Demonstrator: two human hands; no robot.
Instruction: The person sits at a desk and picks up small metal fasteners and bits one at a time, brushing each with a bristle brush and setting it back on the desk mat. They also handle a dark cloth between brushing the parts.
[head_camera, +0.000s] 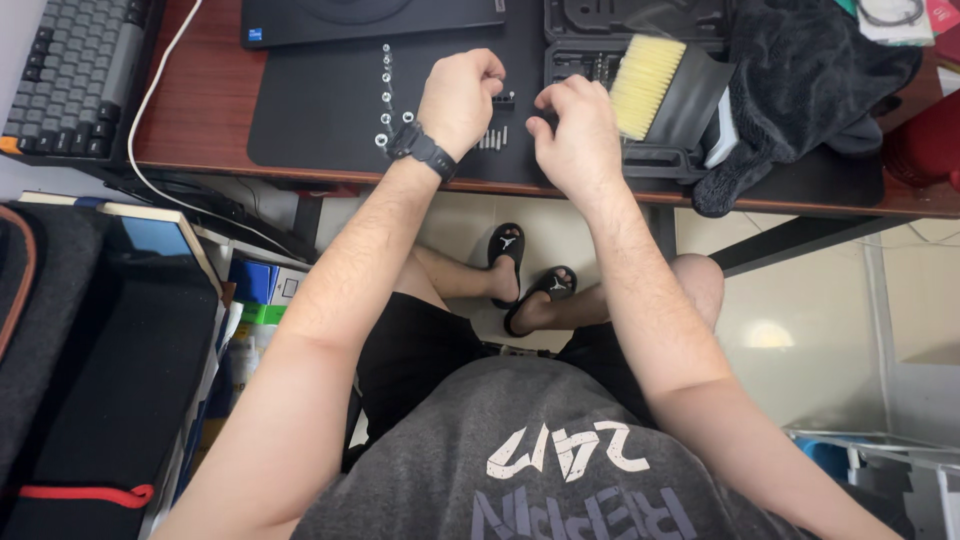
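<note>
Black bit holder (504, 100) pinched at the left hand's (460, 100) fingertips, over the mat (320, 110).
It points right, across the gap toward the right hand (578, 135), which is curled loosely and holds nothing I can see; loose bits (492, 138) lie just below, between both hands.

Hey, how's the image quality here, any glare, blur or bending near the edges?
Head view: even indoor light, sharp on both hands, left hand and right hand; a soft glare spot on the pale tiled floor; wide-lens bending curves the red-brown wooden desk edge; the black desk mat swallows detail.
</note>
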